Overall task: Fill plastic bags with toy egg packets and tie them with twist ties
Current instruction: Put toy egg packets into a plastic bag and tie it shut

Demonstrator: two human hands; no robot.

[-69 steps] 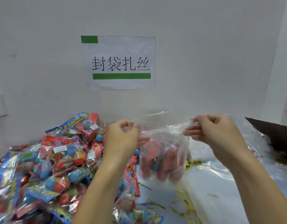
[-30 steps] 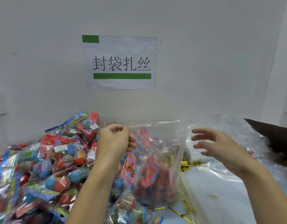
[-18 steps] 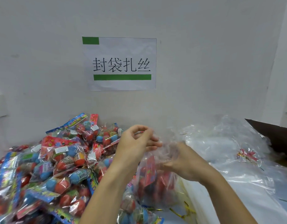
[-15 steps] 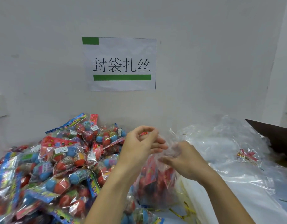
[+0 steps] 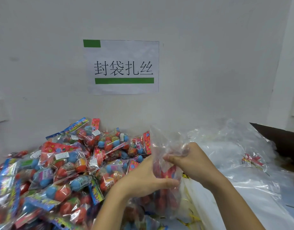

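A paper sign (image 5: 121,67) with green bars hangs on the white wall (image 5: 209,55).

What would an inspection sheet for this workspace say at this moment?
Surface: table under clear plastic sheeting.
Job's things: filled plastic bag, neck gathered; egg packets heaped at left; gold twist ties beneath the bag.
Clutter: crumpled empty bags; lone packet.
Grippers: left hand and right hand both grip the bag.
Cables: nothing seen.
Surroundings: white wall, paper sign, dark box at right.

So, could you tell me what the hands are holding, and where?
Both hands, left hand and right hand, grip the filled plastic bag around its gathered neck.
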